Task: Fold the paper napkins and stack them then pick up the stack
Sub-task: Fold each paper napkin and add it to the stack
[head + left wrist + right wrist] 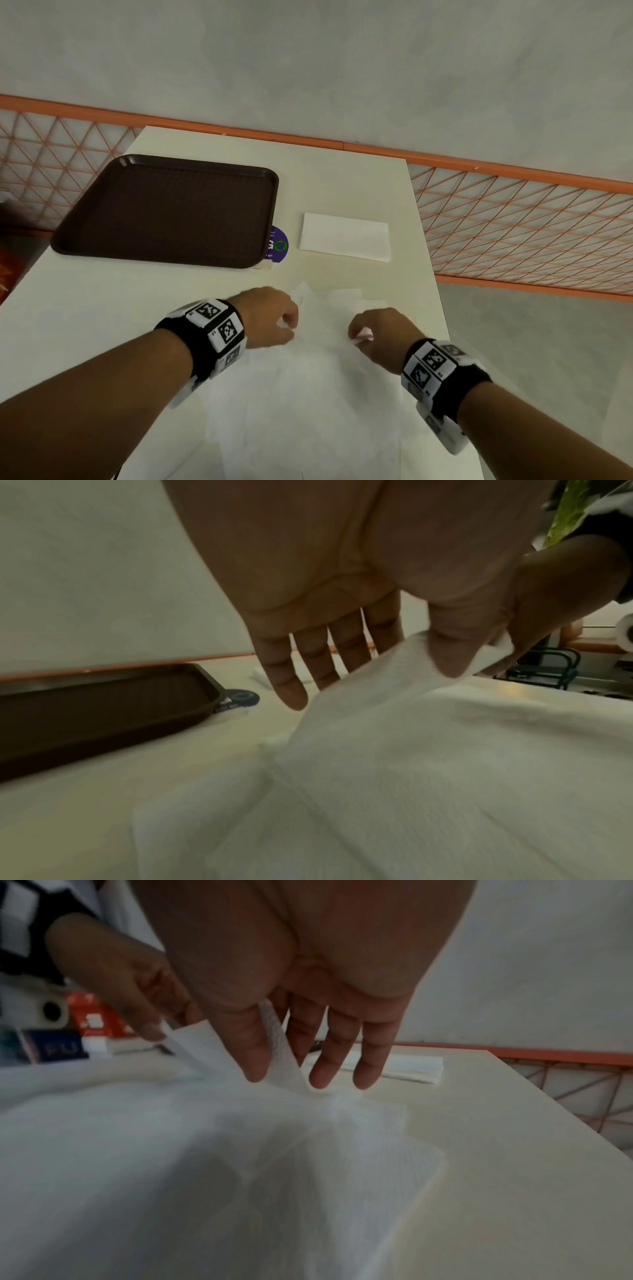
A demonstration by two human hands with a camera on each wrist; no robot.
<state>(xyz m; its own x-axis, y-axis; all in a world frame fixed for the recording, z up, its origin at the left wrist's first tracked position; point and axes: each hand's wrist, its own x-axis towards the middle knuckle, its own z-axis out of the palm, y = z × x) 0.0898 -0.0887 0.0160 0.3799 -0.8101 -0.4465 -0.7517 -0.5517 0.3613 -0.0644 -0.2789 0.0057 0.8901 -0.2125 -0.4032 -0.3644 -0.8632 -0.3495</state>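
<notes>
A large white paper napkin (308, 383) lies unfolded at the near middle of the cream table (102, 308). My left hand (274, 318) pinches its far left edge between thumb and index finger and lifts it off the table, as the left wrist view shows on the raised napkin (411, 750). My right hand (370, 332) pinches the far right edge the same way, with the paper (281, 1056) between thumb and index finger. More napkin layers (377, 1164) lie flat underneath. A folded napkin (345, 236) rests farther back on the right.
A dark brown tray (171, 209) sits at the back left of the table, over part of a round purple sticker (279, 244). An orange lattice railing (513, 222) runs behind and to the right of the table. The table's right edge is close to my right hand.
</notes>
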